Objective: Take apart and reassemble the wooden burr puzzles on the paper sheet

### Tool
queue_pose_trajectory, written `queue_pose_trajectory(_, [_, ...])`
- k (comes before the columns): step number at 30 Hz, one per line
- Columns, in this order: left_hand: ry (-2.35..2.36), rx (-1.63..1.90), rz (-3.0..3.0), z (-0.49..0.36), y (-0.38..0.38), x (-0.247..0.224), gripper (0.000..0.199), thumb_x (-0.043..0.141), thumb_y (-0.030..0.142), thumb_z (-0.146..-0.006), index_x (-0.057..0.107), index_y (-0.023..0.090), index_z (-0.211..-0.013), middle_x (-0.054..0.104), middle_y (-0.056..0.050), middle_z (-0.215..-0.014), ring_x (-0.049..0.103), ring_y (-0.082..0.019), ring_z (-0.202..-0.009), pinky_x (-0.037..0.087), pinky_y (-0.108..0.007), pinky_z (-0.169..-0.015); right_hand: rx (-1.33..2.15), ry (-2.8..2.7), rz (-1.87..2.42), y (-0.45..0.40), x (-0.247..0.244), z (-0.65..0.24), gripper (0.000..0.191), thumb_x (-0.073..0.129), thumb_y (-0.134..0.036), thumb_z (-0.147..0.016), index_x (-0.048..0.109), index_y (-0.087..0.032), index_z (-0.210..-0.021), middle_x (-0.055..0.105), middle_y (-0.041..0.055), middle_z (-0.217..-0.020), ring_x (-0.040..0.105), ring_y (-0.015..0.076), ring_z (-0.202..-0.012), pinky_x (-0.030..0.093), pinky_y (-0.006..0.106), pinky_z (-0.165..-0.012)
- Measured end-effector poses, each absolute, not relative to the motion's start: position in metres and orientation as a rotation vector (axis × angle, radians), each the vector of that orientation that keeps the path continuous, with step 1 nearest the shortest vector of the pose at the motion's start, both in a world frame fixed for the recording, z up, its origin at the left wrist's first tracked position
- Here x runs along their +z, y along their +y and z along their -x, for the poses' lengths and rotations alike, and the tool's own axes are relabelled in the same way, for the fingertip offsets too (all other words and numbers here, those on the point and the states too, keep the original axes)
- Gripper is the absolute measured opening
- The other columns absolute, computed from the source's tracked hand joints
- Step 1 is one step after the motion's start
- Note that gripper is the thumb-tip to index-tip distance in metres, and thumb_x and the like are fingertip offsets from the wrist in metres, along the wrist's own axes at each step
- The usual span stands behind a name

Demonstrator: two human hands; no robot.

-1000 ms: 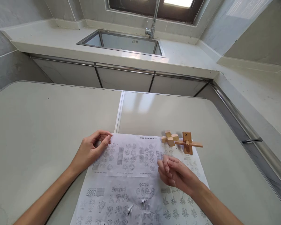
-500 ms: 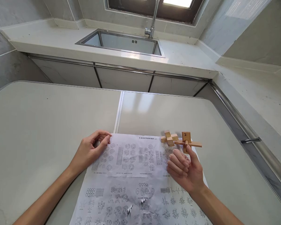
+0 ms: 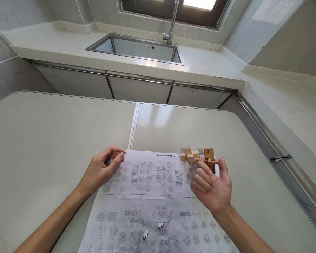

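My left hand (image 3: 106,165) rests at the far left corner of a printed paper sheet (image 3: 147,209), its thumb and fingers pinched at that corner. Rows of small line drawings cover the sheet. My right hand (image 3: 212,184) is by the sheet's far right corner, palm turned up, fingers loosely curled and thumb apart. Just beyond its fingertips lie two wooden interlocking puzzles: a pale one of crossed blocks (image 3: 190,155), and a browner one with a plate marked "2" (image 3: 209,153). The thumb and index finger overlap the browner puzzle in view; whether they touch it I cannot tell.
The pale table (image 3: 55,137) has a seam (image 3: 133,126) across it. Beyond stands a counter (image 3: 65,47) with a sink (image 3: 144,49) and a faucet (image 3: 170,33). Another counter (image 3: 292,102) runs along the right. Two small torn spots (image 3: 145,234) mark the sheet.
My right thumb has lifted off the browner puzzle's near end and swung right, away from the fingers. The right hand has shifted slightly right. My left hand and the sheet stay still.
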State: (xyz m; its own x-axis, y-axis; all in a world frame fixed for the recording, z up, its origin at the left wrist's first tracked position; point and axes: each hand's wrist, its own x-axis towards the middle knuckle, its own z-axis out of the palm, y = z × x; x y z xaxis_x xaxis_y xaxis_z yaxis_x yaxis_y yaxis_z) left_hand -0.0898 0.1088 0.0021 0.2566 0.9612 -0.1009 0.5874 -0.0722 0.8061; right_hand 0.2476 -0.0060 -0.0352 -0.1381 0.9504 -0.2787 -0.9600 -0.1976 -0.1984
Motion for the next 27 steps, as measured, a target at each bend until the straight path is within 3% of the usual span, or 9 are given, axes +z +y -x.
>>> queue_pose_trajectory(8, [1.408, 0.622, -1.766, 0.091, 0.108, 0.001, 0.038, 0.059, 0.058, -0.096, 0.07, 0.024, -0.104, 0.07, 0.001, -0.082, 0.06, -0.016, -0.072, 0.043, -0.025, -0.061, 1.641, 0.013, 0.386, -0.006, -0.035, -0.248, 0.053, 0.044, -0.044, -0.111, 0.034, -0.021, -0.065, 0.022, -0.0099, -0.048, 0.014, 0.0076, -0.038, 0.023, 0.022, -0.04])
queue_pose_trajectory(16, [1.402, 0.63, -1.764, 0.091, 0.108, 0.0, 0.037, 0.059, 0.058, -0.097, 0.07, 0.023, -0.104, 0.069, 0.001, -0.081, 0.059, -0.015, -0.071, 0.043, -0.024, -0.062, 1.569, -0.319, 0.684, -0.01, -0.029, -0.235, 0.052, 0.047, -0.05, -0.109, 0.048, -0.02, -0.067, 0.025, -0.0095, -0.048, 0.012, 0.0075, -0.04, 0.021, 0.021, -0.041])
queue_pose_trajectory(23, [1.385, 0.666, -1.828, 0.089, 0.107, 0.002, 0.034, 0.059, 0.053, -0.097, 0.071, 0.022, -0.102, 0.07, 0.0, -0.079, 0.06, -0.015, -0.069, 0.043, -0.024, -0.059, 1.475, -0.991, 1.01, -0.028, -0.039, -0.221, 0.056, 0.044, -0.052, -0.109, 0.047, -0.021, -0.062, 0.036, -0.0048, -0.051, 0.028, 0.0103, -0.046, 0.022, 0.027, -0.045])
queue_pose_trajectory(27, [1.317, 0.727, -1.964, 0.09, 0.102, -0.002, 0.028, 0.058, 0.047, -0.099, 0.069, 0.021, -0.102, 0.067, 0.002, -0.074, 0.055, -0.012, -0.059, 0.044, -0.024, -0.056, 1.515, -1.341, 1.128, -0.037, -0.044, -0.221, 0.051, 0.043, -0.056, -0.108, 0.048, -0.022, -0.071, 0.049, -0.0014, -0.063, 0.038, 0.012, -0.053, 0.029, 0.027, -0.048])
